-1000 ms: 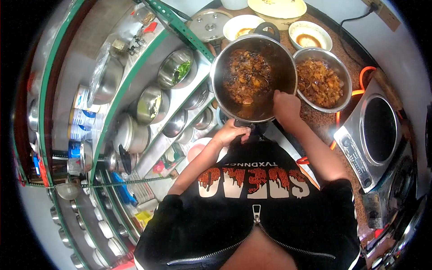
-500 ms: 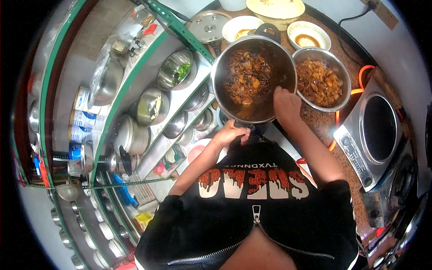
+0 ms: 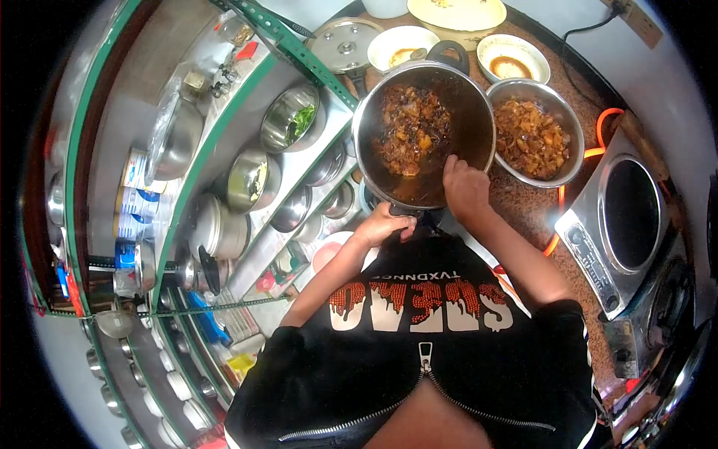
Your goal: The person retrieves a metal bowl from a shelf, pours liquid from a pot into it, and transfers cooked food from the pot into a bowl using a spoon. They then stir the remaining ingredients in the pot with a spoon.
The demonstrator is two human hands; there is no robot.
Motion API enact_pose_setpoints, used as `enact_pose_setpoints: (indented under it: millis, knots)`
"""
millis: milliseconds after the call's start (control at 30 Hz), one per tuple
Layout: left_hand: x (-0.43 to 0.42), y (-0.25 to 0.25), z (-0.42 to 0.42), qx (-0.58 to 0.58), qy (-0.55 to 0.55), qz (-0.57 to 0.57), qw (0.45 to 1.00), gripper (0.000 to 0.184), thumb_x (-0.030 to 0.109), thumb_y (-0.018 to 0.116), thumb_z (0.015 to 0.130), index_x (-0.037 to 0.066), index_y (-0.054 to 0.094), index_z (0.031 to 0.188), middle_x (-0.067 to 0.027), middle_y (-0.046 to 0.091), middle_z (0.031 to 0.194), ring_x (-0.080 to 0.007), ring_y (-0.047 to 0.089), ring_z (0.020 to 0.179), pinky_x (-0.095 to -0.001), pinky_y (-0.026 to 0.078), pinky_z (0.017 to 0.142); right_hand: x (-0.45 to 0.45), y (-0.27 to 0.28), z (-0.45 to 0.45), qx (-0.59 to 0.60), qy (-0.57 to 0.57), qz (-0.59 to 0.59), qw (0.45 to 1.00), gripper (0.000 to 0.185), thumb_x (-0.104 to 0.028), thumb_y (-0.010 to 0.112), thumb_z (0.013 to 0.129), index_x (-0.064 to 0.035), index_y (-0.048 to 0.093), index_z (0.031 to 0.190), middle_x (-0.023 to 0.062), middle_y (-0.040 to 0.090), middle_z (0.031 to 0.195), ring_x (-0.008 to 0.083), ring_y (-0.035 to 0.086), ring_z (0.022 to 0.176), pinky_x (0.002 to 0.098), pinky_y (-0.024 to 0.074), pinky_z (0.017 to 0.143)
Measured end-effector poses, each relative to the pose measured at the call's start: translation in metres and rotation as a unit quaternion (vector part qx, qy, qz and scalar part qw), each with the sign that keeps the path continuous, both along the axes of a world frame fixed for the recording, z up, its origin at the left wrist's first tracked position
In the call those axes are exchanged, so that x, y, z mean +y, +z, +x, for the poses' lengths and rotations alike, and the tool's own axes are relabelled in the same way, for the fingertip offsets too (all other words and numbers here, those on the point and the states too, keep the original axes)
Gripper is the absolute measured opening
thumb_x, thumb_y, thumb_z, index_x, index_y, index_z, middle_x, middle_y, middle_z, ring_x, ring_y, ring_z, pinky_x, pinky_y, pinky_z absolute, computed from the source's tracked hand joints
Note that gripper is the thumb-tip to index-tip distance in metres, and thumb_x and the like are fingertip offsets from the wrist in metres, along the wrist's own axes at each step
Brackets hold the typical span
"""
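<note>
A deep metal pot (image 3: pixel 464 112) with brown braised food (image 3: pixel 411 131) in its bottom is tilted toward me. Its near handle is wrapped by the fingers of my left hand (image 3: pixel 384 224). My right hand (image 3: pixel 467 187) reaches over the near right rim, with its fingers closed inside the pot; whatever they hold, if anything, is hidden. Just right of the pot stands a metal bowl (image 3: pixel 578 153) filled with similar brown chunks (image 3: pixel 531 137).
Behind the pot are a pot lid (image 3: pixel 346 46), two pale bowls (image 3: pixel 404 45) (image 3: pixel 513 60) and a large cream basin (image 3: pixel 458 15). An induction cooker (image 3: pixel 621 224) stands at the right. Green-edged shelves (image 3: pixel 206 146) with metal bowls rise on the left.
My right hand has moved left and slightly down along the near inner wall of the pot. The pot has shifted very little, and my left hand stays at its handle.
</note>
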State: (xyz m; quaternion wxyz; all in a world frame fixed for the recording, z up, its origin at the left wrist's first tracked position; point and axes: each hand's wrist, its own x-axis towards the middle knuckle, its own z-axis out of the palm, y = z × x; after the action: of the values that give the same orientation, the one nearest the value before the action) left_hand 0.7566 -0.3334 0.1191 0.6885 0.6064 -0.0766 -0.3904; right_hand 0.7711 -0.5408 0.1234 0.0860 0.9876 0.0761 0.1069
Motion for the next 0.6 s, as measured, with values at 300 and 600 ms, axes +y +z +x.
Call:
enact_pose_setpoints:
  millis: [300,600]
  knots:
    - [0.000,0.003,-0.001,-0.012,0.017,0.022,1.000,0.012,0.009,0.062,0.082,0.001,0.053,0.083,-0.0060,0.055,0.065,-0.0151,0.053,0.056,-0.0272,0.043,0.054,0.003,0.006,-0.011,0.033,-0.005,0.048,0.998,0.008,-0.011,0.055,0.076,-0.0090,0.053,0.084,0.0034,0.056,0.067,0.0174,0.063,0.057,0.0283,0.0468,0.043]
    - [0.001,0.005,-0.002,0.012,0.023,0.011,1.000,0.013,0.010,0.062,0.082,0.001,0.052,0.082,-0.0065,0.054,0.065,-0.0165,0.052,0.057,-0.0279,0.043,0.054,-0.011,0.007,0.010,-0.062,-0.008,0.080,0.995,0.013,-0.011,0.060,0.075,-0.0060,0.055,0.086,0.0031,0.057,0.067,0.0158,0.062,0.055,0.0295,0.0446,0.037]
